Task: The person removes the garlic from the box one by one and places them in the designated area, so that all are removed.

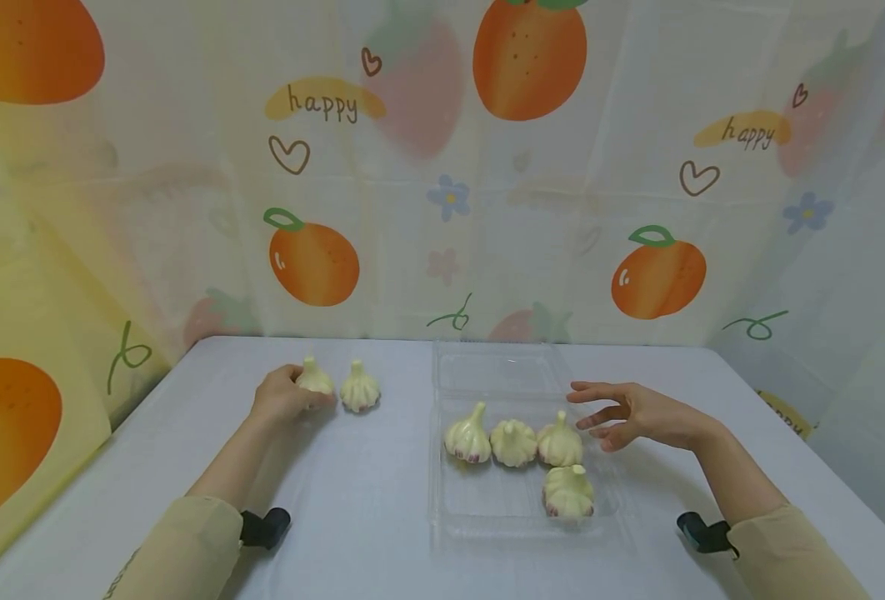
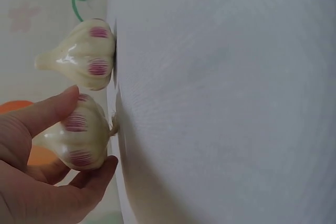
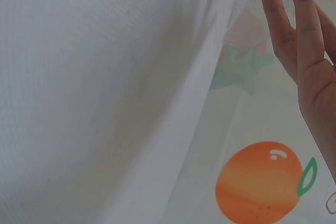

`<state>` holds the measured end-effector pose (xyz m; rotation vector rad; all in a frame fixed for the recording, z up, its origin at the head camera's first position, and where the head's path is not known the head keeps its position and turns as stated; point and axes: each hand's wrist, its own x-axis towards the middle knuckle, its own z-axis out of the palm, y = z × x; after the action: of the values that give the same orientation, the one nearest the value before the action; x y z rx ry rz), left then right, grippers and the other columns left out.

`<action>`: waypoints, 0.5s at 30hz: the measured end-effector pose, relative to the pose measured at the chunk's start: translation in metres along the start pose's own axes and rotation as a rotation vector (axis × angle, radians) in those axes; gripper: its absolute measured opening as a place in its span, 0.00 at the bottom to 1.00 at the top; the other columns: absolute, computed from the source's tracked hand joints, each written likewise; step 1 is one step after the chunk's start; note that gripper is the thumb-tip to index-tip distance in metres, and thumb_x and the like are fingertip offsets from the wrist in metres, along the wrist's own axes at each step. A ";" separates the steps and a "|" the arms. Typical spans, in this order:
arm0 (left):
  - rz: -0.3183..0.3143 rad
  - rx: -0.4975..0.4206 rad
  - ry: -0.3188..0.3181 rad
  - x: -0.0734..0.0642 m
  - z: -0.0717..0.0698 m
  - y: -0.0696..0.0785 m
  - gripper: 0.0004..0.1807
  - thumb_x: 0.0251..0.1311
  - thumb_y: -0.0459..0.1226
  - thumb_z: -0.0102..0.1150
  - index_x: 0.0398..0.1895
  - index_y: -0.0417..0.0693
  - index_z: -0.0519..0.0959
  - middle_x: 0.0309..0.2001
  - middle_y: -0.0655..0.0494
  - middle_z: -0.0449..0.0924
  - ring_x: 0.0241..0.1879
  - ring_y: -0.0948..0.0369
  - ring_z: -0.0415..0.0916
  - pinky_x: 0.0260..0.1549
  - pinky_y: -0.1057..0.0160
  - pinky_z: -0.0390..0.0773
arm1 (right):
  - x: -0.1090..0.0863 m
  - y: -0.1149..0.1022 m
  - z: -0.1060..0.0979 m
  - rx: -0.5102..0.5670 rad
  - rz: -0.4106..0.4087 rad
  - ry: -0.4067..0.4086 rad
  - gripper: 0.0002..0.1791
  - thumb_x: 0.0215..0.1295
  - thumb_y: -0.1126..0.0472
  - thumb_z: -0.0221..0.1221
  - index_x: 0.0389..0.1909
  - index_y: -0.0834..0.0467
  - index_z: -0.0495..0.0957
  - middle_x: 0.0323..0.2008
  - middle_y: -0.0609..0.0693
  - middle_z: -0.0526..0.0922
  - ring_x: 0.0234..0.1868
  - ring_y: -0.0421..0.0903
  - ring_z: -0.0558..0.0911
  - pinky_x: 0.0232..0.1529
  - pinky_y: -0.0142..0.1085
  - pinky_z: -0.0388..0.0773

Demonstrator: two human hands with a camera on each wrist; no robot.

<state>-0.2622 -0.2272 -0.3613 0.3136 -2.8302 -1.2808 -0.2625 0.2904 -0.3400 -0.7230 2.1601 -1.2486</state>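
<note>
At the table's far left, my left hand (image 1: 283,397) holds a garlic bulb (image 1: 313,379) between thumb and fingers. In the left wrist view this bulb (image 2: 84,137) shows purple streaks, its root end close over the white table. A second garlic bulb (image 1: 360,388) stands just right of it. My right hand (image 1: 648,414) hovers at the right side of a clear plastic container (image 1: 487,504), fingers spread and holding nothing. Inside that container, a row of three garlic bulbs (image 1: 514,443) lies across the middle, with another bulb (image 1: 568,493) in front at the right.
The container's lid (image 1: 498,371) lies folded back towards the far edge of the white table (image 1: 360,500). Behind the table hangs a curtain (image 1: 442,250) printed with oranges and strawberries. A black wrist device (image 1: 266,528) sticks out from each sleeve.
</note>
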 end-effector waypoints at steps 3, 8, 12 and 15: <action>0.001 0.001 -0.011 -0.001 0.000 0.000 0.43 0.48 0.41 0.72 0.64 0.28 0.66 0.59 0.31 0.74 0.50 0.45 0.72 0.46 0.57 0.76 | 0.000 -0.001 0.001 -0.004 0.001 0.000 0.41 0.60 0.66 0.63 0.73 0.65 0.58 0.79 0.64 0.40 0.68 0.65 0.72 0.53 0.39 0.82; 0.014 0.012 -0.017 -0.001 -0.001 0.000 0.44 0.47 0.40 0.72 0.65 0.26 0.65 0.59 0.30 0.73 0.48 0.47 0.74 0.41 0.62 0.75 | -0.001 -0.001 0.001 -0.001 0.000 0.001 0.40 0.60 0.67 0.63 0.73 0.65 0.58 0.79 0.64 0.40 0.68 0.65 0.72 0.53 0.40 0.82; 0.020 0.019 -0.028 -0.001 0.000 0.000 0.46 0.48 0.40 0.71 0.67 0.25 0.62 0.61 0.28 0.71 0.49 0.45 0.74 0.45 0.58 0.77 | -0.001 -0.002 0.001 -0.003 -0.001 0.001 0.40 0.60 0.67 0.63 0.73 0.65 0.58 0.79 0.64 0.39 0.68 0.66 0.72 0.53 0.40 0.82; 0.018 0.019 -0.039 0.000 0.000 -0.001 0.47 0.48 0.40 0.70 0.68 0.25 0.60 0.64 0.27 0.68 0.53 0.42 0.72 0.52 0.51 0.76 | -0.001 -0.002 0.001 -0.009 -0.003 0.000 0.40 0.60 0.66 0.63 0.73 0.65 0.58 0.79 0.64 0.40 0.68 0.66 0.71 0.53 0.39 0.82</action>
<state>-0.2617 -0.2272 -0.3620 0.2658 -2.8724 -1.2713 -0.2607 0.2894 -0.3383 -0.7298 2.1666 -1.2416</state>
